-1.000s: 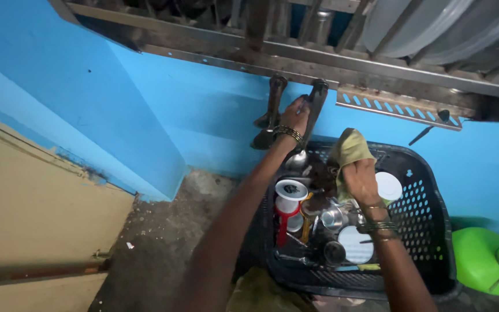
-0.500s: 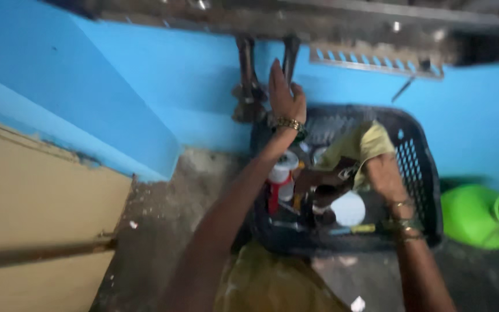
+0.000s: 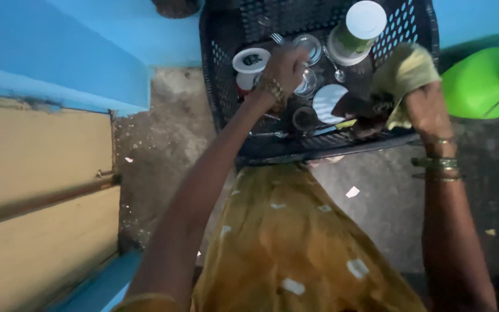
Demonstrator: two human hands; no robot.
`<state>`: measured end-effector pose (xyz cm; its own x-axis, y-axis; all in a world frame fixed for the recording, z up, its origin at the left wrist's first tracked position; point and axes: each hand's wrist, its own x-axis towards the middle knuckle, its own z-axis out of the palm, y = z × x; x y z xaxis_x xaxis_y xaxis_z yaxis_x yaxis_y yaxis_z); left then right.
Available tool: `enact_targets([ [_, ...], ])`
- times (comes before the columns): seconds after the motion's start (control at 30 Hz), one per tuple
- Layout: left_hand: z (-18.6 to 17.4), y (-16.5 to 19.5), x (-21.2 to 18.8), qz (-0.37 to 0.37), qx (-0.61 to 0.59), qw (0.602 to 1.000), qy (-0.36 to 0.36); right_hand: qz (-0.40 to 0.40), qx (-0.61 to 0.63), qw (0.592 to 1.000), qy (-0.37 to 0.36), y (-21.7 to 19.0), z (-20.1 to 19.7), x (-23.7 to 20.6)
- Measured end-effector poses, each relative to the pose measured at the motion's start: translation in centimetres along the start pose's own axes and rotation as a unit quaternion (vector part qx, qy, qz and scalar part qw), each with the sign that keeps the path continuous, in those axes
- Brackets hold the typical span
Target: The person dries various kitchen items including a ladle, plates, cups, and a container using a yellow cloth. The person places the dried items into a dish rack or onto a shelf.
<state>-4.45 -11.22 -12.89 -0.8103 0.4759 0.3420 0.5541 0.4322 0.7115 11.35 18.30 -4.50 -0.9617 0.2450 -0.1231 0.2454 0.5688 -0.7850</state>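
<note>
Yellow cloth [image 3: 406,75] is clamped in the right hand [image 3: 428,110]; a glass [image 3: 306,81] in the basket [image 3: 218,69] is gripped by the left hand [image 3: 287,68].

Home washing-up corner: basket [image 3: 220,86] of dishes

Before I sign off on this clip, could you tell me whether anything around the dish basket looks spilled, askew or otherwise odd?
Small pale scraps lie scattered on the rough grey floor beside the black basket. Inside it, cups, glasses and spoons are jumbled. The left hand reaches in; the right hand grips a yellow cloth. No damage shows.
</note>
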Motion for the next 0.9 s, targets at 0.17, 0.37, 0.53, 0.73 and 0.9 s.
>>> enact_targets([
  [0.17, 1.2, -1.5, -3.8, -0.161, 0.063, 0.960, -0.220, -0.168, -0.019, 0.985, 0.019, 3.2, 1.0, -0.7],
  [0.37, 3.0, -3.7, -6.4, -0.272, 0.163, 0.867, -0.383, -0.178, -0.280, 0.943, 0.037, 8.2, 4.3, 0.4],
  [0.53, 5.7, -7.5, -8.6, -0.321, 0.177, 0.842, -0.395, 0.067, -0.067, 0.990, -0.108, 9.9, 9.0, -0.3],
  [0.73, 8.8, -10.5, -10.0, -0.217, 0.239, 0.816, -0.479, 0.080, 0.060, 0.989, -0.113, 10.6, 11.6, -0.5],
  [0.9, 8.1, -12.7, -9.4, -0.343, 0.208, 0.850, -0.341, -0.153, -0.050, 0.985, -0.059, 13.5, 14.7, 3.0],
])
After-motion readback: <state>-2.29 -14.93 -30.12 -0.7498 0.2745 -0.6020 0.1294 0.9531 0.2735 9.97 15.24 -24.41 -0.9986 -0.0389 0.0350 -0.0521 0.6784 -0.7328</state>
